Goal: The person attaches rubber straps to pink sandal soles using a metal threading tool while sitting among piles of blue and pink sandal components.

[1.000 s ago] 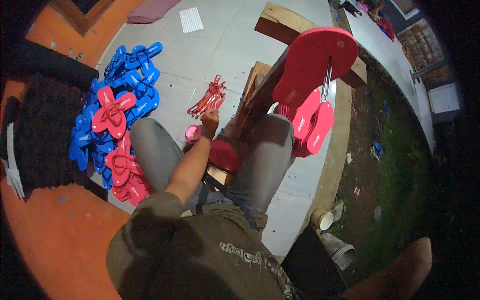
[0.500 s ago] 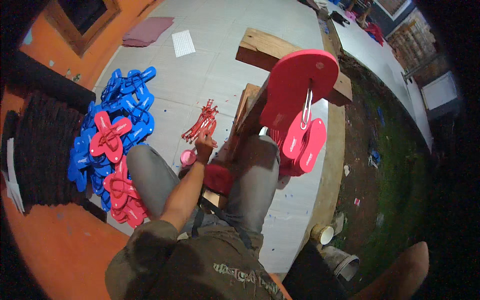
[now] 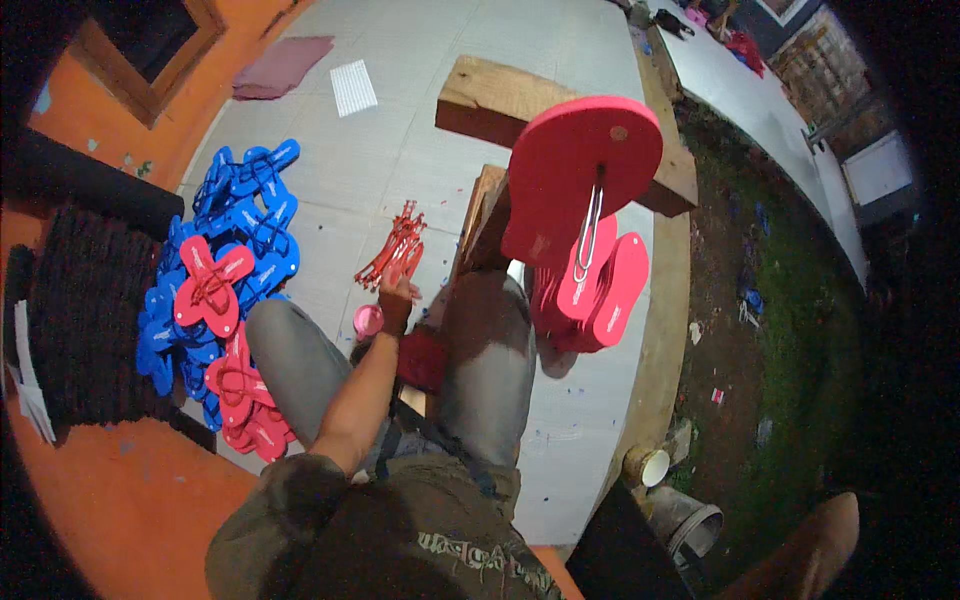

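Note:
My left hand reaches down beside my left knee to a small bundle of red flip-flop straps on the floor. Its fingers are stretched out and touch the near end of the bundle. A pink round cup stands next to the wrist. In front of my right thigh a red flip-flop sole is held up by the wooden stand, with a long metal wire loop hanging from a hole in it. My right hand is out of the picture; only part of my bare right arm shows at lower right.
Blue flip-flops and red flip-flops lie heaped at left, beside a dark stack. Stacked red soles lie right of the wooden stand. Buckets stand near the floor's right edge, with grassy ground beyond.
The view has shifted slightly, moving most things a little left in the picture. My left hand stays at the straps, its fingers now reaching further forward onto them.

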### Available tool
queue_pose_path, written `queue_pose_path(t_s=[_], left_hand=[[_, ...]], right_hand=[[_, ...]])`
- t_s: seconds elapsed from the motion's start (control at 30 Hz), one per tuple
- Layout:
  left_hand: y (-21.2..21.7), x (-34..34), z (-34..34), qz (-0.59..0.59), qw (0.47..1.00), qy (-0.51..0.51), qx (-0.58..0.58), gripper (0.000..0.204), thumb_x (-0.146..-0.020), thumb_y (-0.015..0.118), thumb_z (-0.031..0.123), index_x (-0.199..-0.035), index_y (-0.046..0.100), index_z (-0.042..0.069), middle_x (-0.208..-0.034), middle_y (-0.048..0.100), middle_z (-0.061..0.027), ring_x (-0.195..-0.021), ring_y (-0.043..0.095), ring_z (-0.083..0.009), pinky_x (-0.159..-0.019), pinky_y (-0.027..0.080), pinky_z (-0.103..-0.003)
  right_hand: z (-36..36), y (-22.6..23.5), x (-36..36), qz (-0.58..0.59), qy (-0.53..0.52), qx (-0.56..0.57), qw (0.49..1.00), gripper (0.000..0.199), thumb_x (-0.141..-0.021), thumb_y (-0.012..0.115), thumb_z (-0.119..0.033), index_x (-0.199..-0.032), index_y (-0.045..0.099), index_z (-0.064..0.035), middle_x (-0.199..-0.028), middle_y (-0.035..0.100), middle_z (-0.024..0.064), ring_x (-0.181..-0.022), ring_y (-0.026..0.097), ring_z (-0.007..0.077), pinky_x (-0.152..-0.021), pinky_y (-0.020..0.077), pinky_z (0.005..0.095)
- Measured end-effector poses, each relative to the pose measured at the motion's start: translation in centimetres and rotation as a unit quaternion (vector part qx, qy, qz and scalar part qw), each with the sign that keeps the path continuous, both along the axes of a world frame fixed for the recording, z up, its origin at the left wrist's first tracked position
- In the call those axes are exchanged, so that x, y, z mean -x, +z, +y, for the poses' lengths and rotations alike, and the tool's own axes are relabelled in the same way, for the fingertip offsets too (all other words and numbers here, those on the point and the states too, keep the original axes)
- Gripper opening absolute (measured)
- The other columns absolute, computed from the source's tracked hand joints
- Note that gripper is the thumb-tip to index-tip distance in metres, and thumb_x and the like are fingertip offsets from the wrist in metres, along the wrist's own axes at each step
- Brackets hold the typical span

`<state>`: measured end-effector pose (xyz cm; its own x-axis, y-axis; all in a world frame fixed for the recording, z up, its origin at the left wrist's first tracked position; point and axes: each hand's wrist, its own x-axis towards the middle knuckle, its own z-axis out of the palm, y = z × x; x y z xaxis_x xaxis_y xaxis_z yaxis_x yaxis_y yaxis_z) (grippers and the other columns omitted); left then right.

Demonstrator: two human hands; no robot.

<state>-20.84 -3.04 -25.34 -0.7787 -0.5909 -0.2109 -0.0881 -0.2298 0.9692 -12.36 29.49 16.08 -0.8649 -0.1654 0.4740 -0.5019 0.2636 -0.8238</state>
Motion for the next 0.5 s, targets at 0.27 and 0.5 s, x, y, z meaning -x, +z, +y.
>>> queue_pose_path(t_s=[0.27, 0.5], left_hand=[[10.0, 1.4, 1.4, -0.007, 0.972, -0.097, 0.213, 0.029, -0.081, 0.048, 0.024, -0.094, 0.056, -0.001, -0.074, 0.06, -0.011, -0.067, 0.059, -0.0156, -0.061, 0.046, -0.027], [26.6, -2.6, 2.6, 0.111, 0.929, -0.166, 0.31, 0.014, -0.08, 0.057, 0.014, -0.081, 0.06, 0.0, -0.071, 0.058, -0.0086, -0.065, 0.056, -0.0143, -0.062, 0.044, -0.024]], right_hand=[[-0.2, 0.8, 1.5, -0.006, -0.007, -0.014, 1.0, 0.031, -0.078, 0.056, -0.018, -0.104, 0.054, 0.0001, -0.1, 0.056, 0.0094, -0.089, 0.053, 0.0181, -0.08, 0.0409, 0.029], [-2.3, 0.3, 4.6, -0.116, -0.03, -0.002, 0.993, 0.033, -0.078, 0.056, -0.018, -0.106, 0.053, 0.0002, -0.102, 0.056, 0.0093, -0.091, 0.052, 0.0181, -0.081, 0.0405, 0.0292]])
